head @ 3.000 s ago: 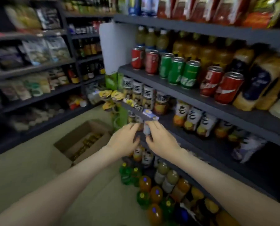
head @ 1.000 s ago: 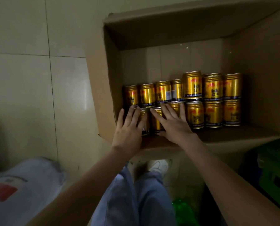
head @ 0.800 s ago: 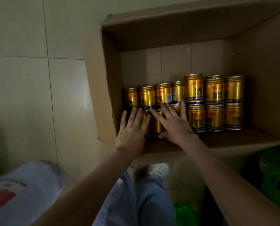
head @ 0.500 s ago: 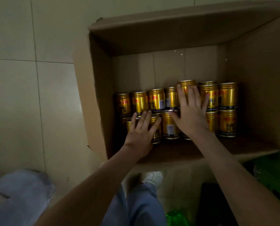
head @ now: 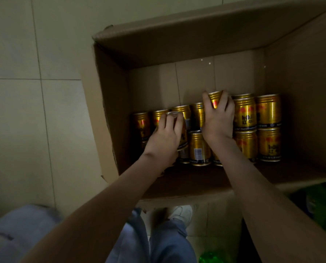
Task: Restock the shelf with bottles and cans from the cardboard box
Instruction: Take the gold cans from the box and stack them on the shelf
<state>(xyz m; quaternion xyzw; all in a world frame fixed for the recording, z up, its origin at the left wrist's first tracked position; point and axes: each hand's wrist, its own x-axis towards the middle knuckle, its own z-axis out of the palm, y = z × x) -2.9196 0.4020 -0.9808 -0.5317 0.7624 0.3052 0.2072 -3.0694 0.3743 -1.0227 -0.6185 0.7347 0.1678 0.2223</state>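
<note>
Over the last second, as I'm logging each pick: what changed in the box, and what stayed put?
Both hands lay flat on the cans; now each grips one. The left hand curled round a front-row can and tipped it up. The right hand slid right and further back, then closed on a back-row can. The cardboard box and the other cans stayed where they were.

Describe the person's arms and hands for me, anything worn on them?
The left arm and right arm are bare to the frame edge, with no sleeves showing. The left hand and right hand wear no gloves; no watch, bracelet or ring is visible, though the light is dim.
</note>
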